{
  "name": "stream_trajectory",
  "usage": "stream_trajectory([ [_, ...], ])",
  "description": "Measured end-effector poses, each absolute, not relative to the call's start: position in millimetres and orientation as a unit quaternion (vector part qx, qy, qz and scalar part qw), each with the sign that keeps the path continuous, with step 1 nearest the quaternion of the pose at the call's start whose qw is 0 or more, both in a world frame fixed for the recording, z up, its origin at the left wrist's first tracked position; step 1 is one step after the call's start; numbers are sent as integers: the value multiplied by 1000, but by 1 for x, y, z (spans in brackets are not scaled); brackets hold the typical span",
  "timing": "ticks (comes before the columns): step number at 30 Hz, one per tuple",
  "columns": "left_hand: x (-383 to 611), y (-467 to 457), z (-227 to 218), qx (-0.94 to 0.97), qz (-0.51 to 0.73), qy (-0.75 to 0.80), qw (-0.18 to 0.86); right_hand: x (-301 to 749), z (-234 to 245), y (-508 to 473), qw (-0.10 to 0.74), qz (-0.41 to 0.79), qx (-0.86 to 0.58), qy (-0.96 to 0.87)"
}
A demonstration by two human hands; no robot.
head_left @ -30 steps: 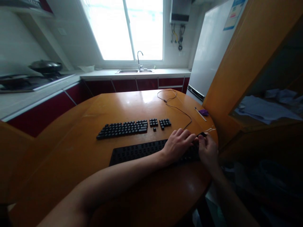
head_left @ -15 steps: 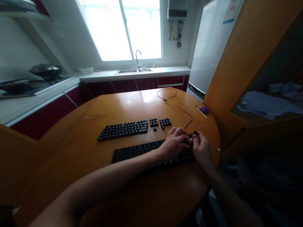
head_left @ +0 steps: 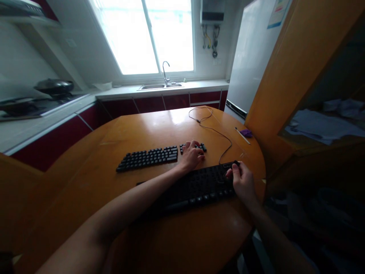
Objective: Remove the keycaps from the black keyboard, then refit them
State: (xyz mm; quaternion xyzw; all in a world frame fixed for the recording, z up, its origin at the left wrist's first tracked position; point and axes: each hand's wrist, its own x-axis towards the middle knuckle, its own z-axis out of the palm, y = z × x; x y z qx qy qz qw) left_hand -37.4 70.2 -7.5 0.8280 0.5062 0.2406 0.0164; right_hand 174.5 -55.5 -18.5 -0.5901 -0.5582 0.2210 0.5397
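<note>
A black keyboard (head_left: pixel 196 184) with most of its keycaps off lies on the wooden table in front of me. At its right end, my right hand (head_left: pixel 243 180) is closed round the upper corner, thumb on top. My left hand (head_left: pixel 191 156) is beyond the keyboard's back edge, over the small groups of loose keycaps (head_left: pixel 203 147). Its fingers are bent down and drawn in; whatever is between them is hidden. Left of that hand is a large block of black keycaps (head_left: pixel 148 158), set out in rows.
A thin cable (head_left: pixel 213 129) runs from the keyboard to a loop at the table's far side. A white stick (head_left: pixel 242 135) and a purple cloth (head_left: pixel 246 133) lie near the right edge. Beyond the table (head_left: pixel 85 182) are a sink counter (head_left: pixel 125 90) and a fridge (head_left: pixel 251 57).
My left hand has left the keyboard's right part and moved left and away from me, to the small keycap groups. My right hand stays at the keyboard's corner.
</note>
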Motion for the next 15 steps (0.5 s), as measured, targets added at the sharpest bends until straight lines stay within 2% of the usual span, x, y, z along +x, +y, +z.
stream_trajectory([
  [15, -39, 68, -8, 806, 238, 542, -1, 175, -17, -59, 539, 222, -587, -561],
])
